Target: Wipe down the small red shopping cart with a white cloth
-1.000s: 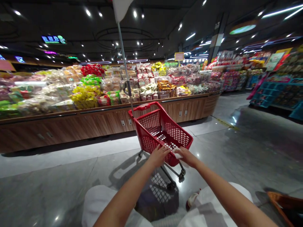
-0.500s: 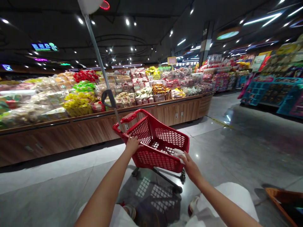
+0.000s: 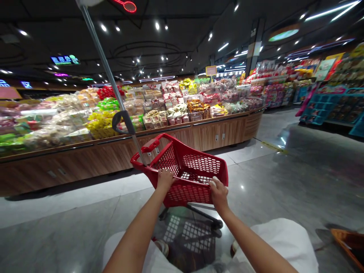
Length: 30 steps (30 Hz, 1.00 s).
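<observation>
One glossy grey floor [image 3: 68,223] spreads beneath a dark, spot-lit ceiling [image 3: 187,11]; a long wooden counter [image 3: 91,163], heaped with packaged goods [image 3: 179,113], crosses mid-frame. The red cart [image 3: 190,194] stands near centre. Two bare forearms [image 3: 140,227] slant up from the bottom edge. The left hand [image 3: 165,180] hooks its fingers over the cart's near side; the right hand [image 3: 220,197], nearer its right end, curls over something white [image 3: 212,183].

Both arms [image 3: 139,231] reach forward, left fingers [image 3: 165,172] and right fingers [image 3: 219,184] bent.
</observation>
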Each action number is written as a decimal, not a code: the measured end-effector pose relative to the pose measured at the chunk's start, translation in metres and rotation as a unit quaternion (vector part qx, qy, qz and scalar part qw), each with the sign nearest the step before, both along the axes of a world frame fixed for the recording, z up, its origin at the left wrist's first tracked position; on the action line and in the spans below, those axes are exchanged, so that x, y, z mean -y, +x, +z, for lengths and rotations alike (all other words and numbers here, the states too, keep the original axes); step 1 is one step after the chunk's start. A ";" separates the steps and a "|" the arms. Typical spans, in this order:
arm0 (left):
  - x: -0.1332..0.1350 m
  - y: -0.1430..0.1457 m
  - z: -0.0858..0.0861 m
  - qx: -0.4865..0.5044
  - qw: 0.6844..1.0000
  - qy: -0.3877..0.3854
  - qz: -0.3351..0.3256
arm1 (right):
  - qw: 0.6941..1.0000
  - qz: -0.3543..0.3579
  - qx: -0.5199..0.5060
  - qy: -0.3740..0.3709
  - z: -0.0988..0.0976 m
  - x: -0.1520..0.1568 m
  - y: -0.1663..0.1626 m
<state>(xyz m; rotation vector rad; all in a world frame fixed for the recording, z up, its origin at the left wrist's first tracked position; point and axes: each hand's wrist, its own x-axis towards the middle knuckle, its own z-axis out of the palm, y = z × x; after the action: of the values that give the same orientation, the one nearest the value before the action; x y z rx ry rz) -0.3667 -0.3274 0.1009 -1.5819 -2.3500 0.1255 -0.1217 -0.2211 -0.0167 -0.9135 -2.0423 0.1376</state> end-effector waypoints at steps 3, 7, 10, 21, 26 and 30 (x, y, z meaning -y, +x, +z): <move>0.000 0.002 0.000 0.003 1.000 0.000 0.009 | 0.997 0.051 -0.031 -0.040 0.015 0.010 -0.028; 0.003 0.005 0.001 0.016 1.000 0.006 -0.005 | 0.985 0.127 0.034 -0.109 0.044 0.024 -0.062; 0.007 0.006 0.003 0.030 0.999 -0.001 -0.019 | 0.968 0.157 0.148 -0.127 0.062 0.015 -0.052; 0.004 0.019 0.002 0.033 0.999 0.011 -0.011 | 0.922 0.228 0.280 -0.142 0.070 -0.044 0.006; 0.001 0.029 0.001 0.031 0.999 0.009 -0.008 | 0.928 0.214 0.275 -0.130 0.080 -0.006 -0.051; 0.003 0.033 0.001 0.025 0.999 0.005 -0.026 | 0.931 0.208 0.275 -0.123 0.085 0.006 -0.066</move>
<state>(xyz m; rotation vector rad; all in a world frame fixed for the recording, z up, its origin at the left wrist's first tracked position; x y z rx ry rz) -0.3337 -0.3308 0.1023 -1.6577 -2.3416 0.0636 -0.1878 -0.2275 0.0686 -0.6990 -2.7789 0.4139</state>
